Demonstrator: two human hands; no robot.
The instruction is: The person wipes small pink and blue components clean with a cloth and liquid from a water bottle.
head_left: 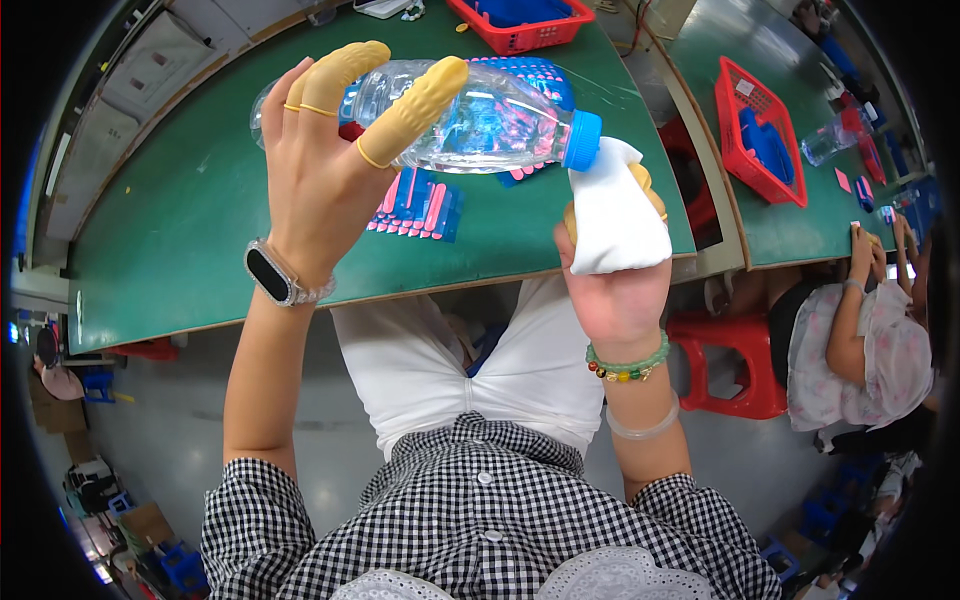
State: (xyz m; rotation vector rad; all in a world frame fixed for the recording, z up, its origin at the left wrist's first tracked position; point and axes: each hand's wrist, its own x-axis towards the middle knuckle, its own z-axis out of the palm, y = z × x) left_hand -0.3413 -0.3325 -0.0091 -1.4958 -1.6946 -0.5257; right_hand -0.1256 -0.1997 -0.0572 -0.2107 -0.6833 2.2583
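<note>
My left hand, with yellow finger cots on thumb and fingers, grips a clear plastic water bottle held sideways above the green table. Its blue cap points right and touches a white cloth. My right hand holds that folded cloth up against the cap. Under the bottle, pink and blue flat parts lie in a row on the table.
A red basket with blue parts stands at the table's far edge. Another red basket and a second bottle sit on the neighbouring table at right, where another person sits. Red stools stand between us.
</note>
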